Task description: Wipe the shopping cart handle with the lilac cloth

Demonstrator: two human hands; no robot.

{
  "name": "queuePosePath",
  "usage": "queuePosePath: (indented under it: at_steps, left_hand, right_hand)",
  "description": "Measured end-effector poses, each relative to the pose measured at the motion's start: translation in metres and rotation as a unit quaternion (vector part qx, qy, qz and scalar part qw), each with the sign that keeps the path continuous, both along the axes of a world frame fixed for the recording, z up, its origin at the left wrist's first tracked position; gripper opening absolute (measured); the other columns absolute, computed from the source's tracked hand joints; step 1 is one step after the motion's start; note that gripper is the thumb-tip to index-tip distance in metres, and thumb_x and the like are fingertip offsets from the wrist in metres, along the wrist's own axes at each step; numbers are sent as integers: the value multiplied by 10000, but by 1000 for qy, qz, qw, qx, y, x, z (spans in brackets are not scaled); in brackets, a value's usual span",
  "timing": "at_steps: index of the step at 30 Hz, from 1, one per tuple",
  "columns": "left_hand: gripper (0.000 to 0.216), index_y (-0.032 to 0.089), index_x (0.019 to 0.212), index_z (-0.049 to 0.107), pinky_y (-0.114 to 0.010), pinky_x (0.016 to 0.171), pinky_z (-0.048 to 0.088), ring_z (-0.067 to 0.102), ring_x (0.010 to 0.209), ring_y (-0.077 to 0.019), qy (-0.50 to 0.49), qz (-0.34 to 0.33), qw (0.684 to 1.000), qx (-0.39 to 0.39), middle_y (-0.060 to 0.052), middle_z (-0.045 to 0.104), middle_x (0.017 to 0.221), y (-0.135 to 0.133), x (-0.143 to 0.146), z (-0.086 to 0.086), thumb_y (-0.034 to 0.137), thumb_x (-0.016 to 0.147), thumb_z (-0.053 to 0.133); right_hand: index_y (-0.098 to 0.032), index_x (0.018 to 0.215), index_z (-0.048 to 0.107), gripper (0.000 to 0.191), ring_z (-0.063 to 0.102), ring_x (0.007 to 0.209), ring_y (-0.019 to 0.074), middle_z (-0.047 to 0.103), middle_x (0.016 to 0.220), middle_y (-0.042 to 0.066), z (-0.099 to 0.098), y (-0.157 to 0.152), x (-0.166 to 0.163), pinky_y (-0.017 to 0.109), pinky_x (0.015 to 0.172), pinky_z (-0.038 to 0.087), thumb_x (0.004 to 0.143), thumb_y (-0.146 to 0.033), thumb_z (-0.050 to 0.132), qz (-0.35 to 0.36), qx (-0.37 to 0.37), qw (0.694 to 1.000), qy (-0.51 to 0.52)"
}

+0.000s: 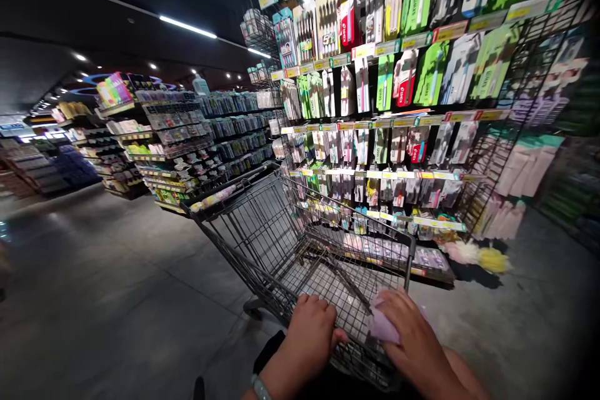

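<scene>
Wire shopping cart sits ahead of both hands: the left hand clenches its handle, the right hand presses a partly hidden lilac packet there.

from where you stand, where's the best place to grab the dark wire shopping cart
Grip the dark wire shopping cart by its near rear edge, from behind, hands apart. That edge lies crosswise nearest the body; the left hand already rests there, and the right hand presses a pale lilac cloth on it.
</scene>
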State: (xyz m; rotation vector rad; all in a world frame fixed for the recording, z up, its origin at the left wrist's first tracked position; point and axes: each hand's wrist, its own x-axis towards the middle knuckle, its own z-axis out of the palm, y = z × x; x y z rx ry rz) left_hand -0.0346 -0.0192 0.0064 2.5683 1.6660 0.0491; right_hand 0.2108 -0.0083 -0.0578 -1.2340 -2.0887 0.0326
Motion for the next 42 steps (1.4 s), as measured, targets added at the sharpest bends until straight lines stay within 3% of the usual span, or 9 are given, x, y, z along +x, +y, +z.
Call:
queuePosePath:
  at_steps: [7,14,17,20,25,29,34,39,42]
  left_hand:
    - [349,147,1004,652,-479,967,382,572,1019,-305,-4,5,1000,-6,-123,670,1009,5,40,5,457,935,508]
    - [437,140,1185,622,-510,1044,362,560,1118,-318,-69,-24,997,-28,-140,664,1134,4,84,5,478,964,456]
    - [560,222,1401,479,-460,1172,241,509,1261,-253,-153,-93,984,0,-74,601,1351,14,66,14,573,967,429]
    - [521,252,1395,492,-473,1223,69,439,1350,-239,-139,-43,987,72,-50,570,1409,33,24,25,558,979,419]
    - [382,195,939,674,-462,1075,305,608,1010,-243,-25,60,993,101,-57,698,955,53,-26,21,491,989,438]
    - [360,194,871,657,-383,847,397,617,907,-240,-21,59,993,101,-52,684,887,57,-11,8,474,982,460]
    - [345,195,884,676,-392,823,402,630,914,-261,-21,59,993,100,-62,692,869,55,27,8,484,961,504]
    - [322,239,1134,655,-368,866,412,629,972,-225,-74,3,993,96,-47,713,1019,52,21,17,455,992,463]
    - [285,269,1158,655,-419,1010,340,597,1063,-227,-72,14,987,145,-38,701,1079,53,-3,21,419,995,474]
  right_hand:
    - [-283,1109,660,439,559,1220,312,645,1278,51,-2,-26,-22,485,1066,410,684,-196,590,-36,60,997,-23]
    - [-283,1056,698,356,602,1153,322,690,1207,49,-14,-10,23,471,1011,442,703,-325,671,-58,94,994,-27]
    - [-276,1072,704,395,612,1139,314,694,1209,46,-20,-4,53,459,1003,450,679,-314,674,-51,98,993,-39]
    - [-269,1094,710,439,616,1137,310,692,1222,43,-27,4,85,451,1004,450,658,-309,673,-40,108,992,-53]
    - [-253,1060,719,388,630,1092,308,708,1167,58,-27,16,108,465,995,450,691,-336,628,-113,65,990,-45]
    - [-233,1063,685,331,602,1098,283,685,1167,65,-7,25,52,432,927,484,753,-273,576,-136,57,988,-37]
    - [-219,1102,664,334,548,1147,294,650,1212,92,15,34,-16,439,967,450,778,-230,586,-100,99,989,-43]
    - [-187,1135,649,365,535,1158,290,646,1223,107,14,40,35,431,1005,428,779,-241,590,-56,82,991,-90]
    - [-180,1109,648,333,546,1122,284,657,1181,108,12,40,61,426,985,441,792,-258,585,-104,75,988,-86]
